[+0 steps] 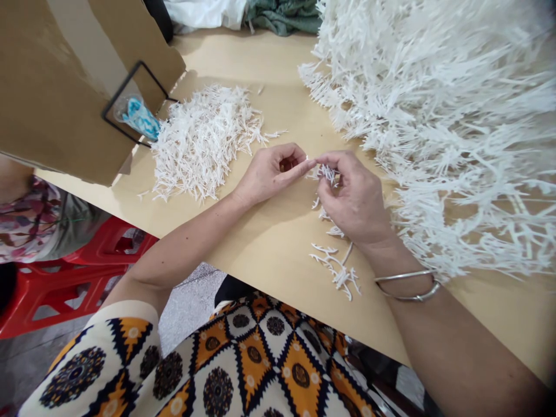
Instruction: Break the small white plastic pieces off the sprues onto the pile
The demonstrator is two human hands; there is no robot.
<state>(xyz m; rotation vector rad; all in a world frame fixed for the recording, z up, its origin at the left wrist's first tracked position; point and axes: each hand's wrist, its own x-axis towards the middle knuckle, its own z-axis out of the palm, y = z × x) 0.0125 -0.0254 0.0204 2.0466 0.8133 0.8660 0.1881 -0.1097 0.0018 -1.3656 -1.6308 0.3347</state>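
Note:
My left hand (pixel 278 171) is closed in a pinch, its thumb and forefinger meeting the fingertips of my right hand over the table. A tiny white bit shows at the left fingertips, too small to name. Curled into a pinch, my right hand (pixel 358 200) grips a white branched piece (pixel 328 174) that looks like a thin plastic sprig. Below the right hand, several loose white sprigs (pixel 336 269) lie on the table. A heap of short white pieces (pixel 195 142) sits left of my left hand. Beyond my right hand spreads a large pile of white branched strands (pixel 443 116).
A cardboard box (pixel 82 87) stands at the left, with a black wire frame (pixel 141 66) and a blue-and-white bundle (pixel 141 119) beside it. White and green cloth (pixel 282 14) lies at the back. Red stools (pixel 65 289) and another person's patterned clothing (pixel 30 220) are beyond the table edge.

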